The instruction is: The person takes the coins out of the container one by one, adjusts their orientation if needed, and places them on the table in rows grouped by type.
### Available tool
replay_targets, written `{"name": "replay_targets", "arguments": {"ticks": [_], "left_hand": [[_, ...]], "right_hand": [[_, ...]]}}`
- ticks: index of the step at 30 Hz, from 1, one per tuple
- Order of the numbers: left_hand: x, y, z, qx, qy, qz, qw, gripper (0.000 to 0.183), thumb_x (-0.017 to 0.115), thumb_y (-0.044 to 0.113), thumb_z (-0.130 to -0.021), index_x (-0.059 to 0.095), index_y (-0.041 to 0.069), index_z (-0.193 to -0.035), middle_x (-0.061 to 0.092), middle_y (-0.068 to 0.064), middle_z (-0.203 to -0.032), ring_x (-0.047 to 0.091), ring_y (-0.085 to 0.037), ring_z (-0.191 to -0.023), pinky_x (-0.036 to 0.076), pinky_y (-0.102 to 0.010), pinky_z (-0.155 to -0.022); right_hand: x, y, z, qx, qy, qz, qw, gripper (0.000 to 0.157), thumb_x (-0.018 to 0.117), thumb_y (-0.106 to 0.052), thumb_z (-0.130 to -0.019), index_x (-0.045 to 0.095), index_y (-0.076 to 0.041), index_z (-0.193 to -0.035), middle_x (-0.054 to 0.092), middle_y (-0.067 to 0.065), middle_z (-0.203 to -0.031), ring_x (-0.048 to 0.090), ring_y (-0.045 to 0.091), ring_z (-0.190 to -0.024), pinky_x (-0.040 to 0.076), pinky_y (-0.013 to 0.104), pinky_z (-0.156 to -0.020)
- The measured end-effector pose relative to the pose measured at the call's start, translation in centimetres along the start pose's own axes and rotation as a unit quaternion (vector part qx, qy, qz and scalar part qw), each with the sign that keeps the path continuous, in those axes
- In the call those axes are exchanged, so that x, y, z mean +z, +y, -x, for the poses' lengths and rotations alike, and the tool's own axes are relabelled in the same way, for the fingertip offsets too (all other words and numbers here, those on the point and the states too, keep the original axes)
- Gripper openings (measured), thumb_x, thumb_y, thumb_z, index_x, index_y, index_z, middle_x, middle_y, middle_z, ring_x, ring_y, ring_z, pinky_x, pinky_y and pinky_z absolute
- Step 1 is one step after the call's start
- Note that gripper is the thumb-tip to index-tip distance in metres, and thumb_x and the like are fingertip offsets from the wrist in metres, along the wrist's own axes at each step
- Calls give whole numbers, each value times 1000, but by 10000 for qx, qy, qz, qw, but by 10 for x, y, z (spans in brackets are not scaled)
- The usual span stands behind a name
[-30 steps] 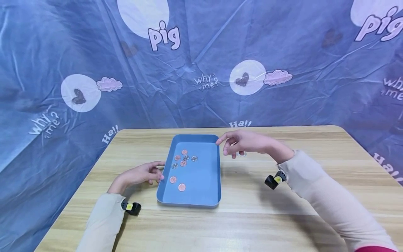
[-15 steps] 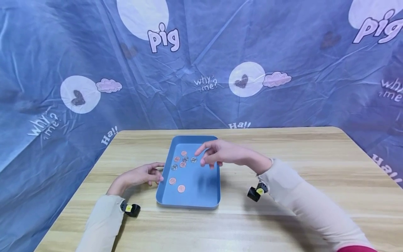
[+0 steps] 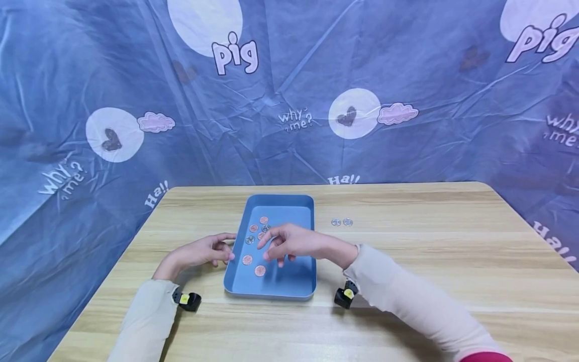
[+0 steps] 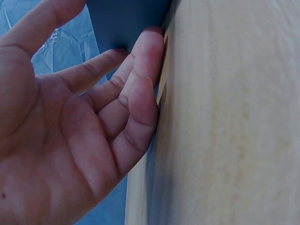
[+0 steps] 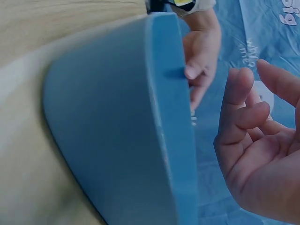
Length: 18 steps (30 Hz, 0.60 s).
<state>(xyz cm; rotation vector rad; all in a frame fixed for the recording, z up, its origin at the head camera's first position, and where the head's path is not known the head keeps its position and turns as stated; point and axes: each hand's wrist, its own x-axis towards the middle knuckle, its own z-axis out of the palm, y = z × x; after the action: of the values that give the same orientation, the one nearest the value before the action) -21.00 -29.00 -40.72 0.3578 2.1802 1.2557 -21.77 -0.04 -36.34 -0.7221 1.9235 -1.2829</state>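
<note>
My left hand point(image 3: 201, 252) touches the left side of a blue tray point(image 3: 312, 274), thumb tip at the rim. In the left wrist view, its loosely bent fingers point(image 4: 147, 54) lie near the tray's outer wall and the tabletop. Over the tray hovers my right hand point(image 3: 294, 242), with nothing seen between its thumb and index finger, which stand apart in the right wrist view. Inside the tray lie several copper coins point(image 3: 260, 271) and silver coins point(image 3: 250, 240), mostly toward the left. My right hand covers part of the tray floor.
To the right of the tray, two silver coins point(image 3: 341, 222) lie side by side on the wooden table point(image 3: 429, 261). Behind the table hangs a blue printed cloth point(image 3: 271, 151). The tray has a raised wall all round.
My right hand has moved left and toward me, from beside the tray's right rim to over its middle. This uncovers the two silver coins on the table. My left hand stays put.
</note>
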Motion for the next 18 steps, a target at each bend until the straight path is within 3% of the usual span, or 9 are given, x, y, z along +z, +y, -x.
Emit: {"name": "replay_targets", "arguments": {"ticks": [6,14,18], "left_hand": [[1,1,0,-25,10,-19,10000,72,62,18,-92,24,-7,-148,61,-5,-98,59,-14,-86,47,-24,-69],[0,1,0,-43,20,-25,10000,73,63,19,-92,24,-6,-148,60,-6,-99,58,-15,-87,48,-24,-70],[0,0,0,-7,6,-9,10000,73,63,19,-92,24,-7,-148,61,-6,-100,59,-14,-87,48,-24,-70]], "right_hand": [[9,9,-10,84,-14,-190,9998,35,68,-14,-88,61,-3,-121,68,21,-81,60,12,-59,39,24,-52],[17,20,-20,162,-93,-311,9993,31,67,-16,-86,63,-9,-115,73,1,-78,60,12,-60,39,25,-52],[21,25,-23,254,-53,-252,9993,32,70,-17,-84,64,-8,-115,71,-1,-76,60,11,-59,39,24,-51]]}}
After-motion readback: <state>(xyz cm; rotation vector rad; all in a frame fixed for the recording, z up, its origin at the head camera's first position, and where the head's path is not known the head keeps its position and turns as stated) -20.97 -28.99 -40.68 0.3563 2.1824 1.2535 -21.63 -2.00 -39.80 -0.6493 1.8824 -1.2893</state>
